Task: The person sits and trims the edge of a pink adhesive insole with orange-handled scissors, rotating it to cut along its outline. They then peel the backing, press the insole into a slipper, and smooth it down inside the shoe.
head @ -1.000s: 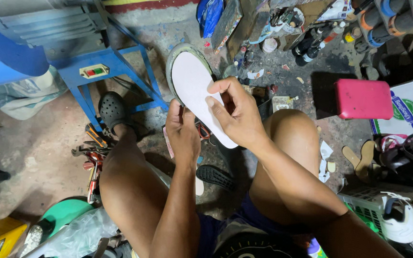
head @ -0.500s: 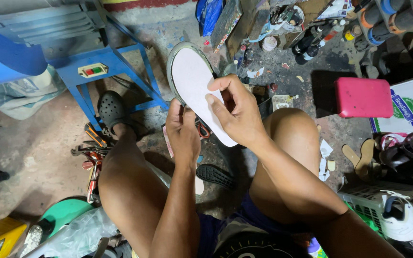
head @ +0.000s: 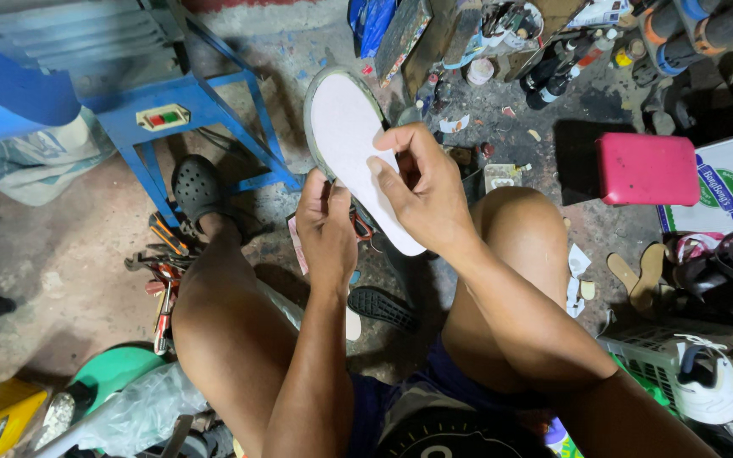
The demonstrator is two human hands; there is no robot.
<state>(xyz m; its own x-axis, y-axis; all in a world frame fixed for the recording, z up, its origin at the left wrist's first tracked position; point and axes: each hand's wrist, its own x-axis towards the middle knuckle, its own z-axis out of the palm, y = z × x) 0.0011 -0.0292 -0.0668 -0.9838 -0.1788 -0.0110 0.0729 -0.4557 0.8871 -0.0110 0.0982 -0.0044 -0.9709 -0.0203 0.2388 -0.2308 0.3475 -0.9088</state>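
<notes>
Between my knees I hold up a shoe sole with a white insole [head: 348,136] and a grey-green rim. My left hand [head: 324,225] grips its lower left edge from below. My right hand [head: 422,187] pinches the white insole along its right side, thumb on top and fingers curled behind. The toe end points away from me toward the floor clutter. My bare legs frame the sole on both sides.
A blue metal stand [head: 188,110] with a switch box is at the left. A pink box [head: 646,168] lies at the right. Pliers and hand tools [head: 163,263] lie by my left foot in a black clog [head: 198,187]. White shoes in a basket [head: 706,373] sit at the lower right.
Both hands and the sole have barely moved; my right fingers have shifted slightly along the insole's right edge.
</notes>
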